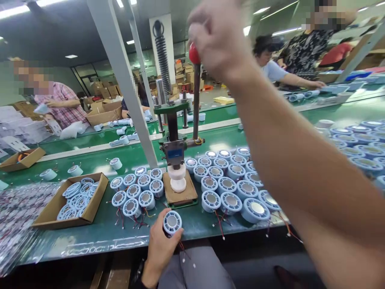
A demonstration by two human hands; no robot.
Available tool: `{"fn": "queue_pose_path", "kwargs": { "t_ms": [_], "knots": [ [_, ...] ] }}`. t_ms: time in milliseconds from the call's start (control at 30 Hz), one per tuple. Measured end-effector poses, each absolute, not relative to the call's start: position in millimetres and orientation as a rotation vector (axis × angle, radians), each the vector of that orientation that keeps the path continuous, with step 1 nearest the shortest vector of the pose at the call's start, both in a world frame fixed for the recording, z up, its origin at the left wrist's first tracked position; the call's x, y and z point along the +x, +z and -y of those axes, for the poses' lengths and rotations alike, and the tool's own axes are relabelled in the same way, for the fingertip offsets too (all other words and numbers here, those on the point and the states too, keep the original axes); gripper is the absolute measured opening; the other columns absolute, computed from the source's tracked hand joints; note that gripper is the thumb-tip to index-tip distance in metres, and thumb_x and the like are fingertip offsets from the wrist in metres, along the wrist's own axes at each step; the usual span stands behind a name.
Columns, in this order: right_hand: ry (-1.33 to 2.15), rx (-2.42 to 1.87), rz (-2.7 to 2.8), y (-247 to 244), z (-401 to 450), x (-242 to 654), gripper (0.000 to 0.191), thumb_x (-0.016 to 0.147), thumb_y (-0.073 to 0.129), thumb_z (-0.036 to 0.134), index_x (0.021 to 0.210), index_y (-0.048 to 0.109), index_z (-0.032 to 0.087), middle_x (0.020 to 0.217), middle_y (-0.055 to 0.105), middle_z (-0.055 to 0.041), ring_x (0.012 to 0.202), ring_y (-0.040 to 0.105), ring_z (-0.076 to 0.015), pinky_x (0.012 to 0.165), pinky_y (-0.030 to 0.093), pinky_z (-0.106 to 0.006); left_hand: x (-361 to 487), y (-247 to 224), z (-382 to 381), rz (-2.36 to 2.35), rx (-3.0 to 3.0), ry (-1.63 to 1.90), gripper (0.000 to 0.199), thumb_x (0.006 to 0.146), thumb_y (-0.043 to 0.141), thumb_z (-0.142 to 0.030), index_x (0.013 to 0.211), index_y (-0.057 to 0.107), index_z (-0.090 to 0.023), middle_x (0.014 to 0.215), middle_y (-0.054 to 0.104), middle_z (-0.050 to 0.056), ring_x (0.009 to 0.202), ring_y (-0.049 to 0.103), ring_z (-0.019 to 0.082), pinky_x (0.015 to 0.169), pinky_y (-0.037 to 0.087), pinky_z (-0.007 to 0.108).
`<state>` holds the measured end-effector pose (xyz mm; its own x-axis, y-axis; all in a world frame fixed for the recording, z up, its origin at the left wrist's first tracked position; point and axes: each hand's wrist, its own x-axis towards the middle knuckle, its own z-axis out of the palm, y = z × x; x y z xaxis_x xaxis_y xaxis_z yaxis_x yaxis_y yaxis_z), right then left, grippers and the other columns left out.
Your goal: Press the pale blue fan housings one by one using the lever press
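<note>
The left hand (161, 245) curls round a blue round unit (172, 222) in front of the hand press (175, 150), the right hand (215, 38) grips the red knob (194, 53) atop the press's lever (196, 100), and wired blue units (231, 202) stand on the green tabletop (102, 240) on both sides of the press, a cardboard box of blue rings (72, 204) farther to its left.

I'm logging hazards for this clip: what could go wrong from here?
The blue round part in the left hand sits at the bench's front edge, so a slip might drop it. Its dangling wires could snag on that edge. The right hand grips the lever's red knob; an early pull might bring the white press head down unintended.
</note>
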<state>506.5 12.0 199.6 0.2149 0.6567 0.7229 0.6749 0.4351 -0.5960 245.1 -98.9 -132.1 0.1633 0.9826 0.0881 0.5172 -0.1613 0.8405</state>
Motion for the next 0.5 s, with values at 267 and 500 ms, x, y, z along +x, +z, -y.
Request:
{"fn": "queue_pose_path", "kwargs": {
  "t_ms": [267,500],
  "knots": [
    [-0.074,-1.104,1.403,185,-46,503,0.072,0.068,-0.003,0.028,0.081,0.050,-0.019,0.075,0.062,-0.0058,0.062,0.062,-0.0039,0.050,0.032,-0.010,285,-71,8,-1.271,1.767,1.064,0.049,0.065,0.075,-0.030,0.111,0.066,-0.014,0.104,0.073,0.009,0.093,0.067,0.024,0.090,0.051,0.039],
    [-0.101,-1.121,1.310,193,-56,502,0.034,0.098,0.034,0.016,0.091,0.064,0.002,0.072,0.064,-0.0003,0.042,0.050,-0.0013,0.038,0.034,-0.011,318,-91,-17,-0.965,1.581,1.009,0.046,0.062,0.080,-0.027,0.104,0.067,-0.012,0.099,0.073,0.008,0.091,0.066,0.022,0.086,0.052,0.035]
  ]
}}
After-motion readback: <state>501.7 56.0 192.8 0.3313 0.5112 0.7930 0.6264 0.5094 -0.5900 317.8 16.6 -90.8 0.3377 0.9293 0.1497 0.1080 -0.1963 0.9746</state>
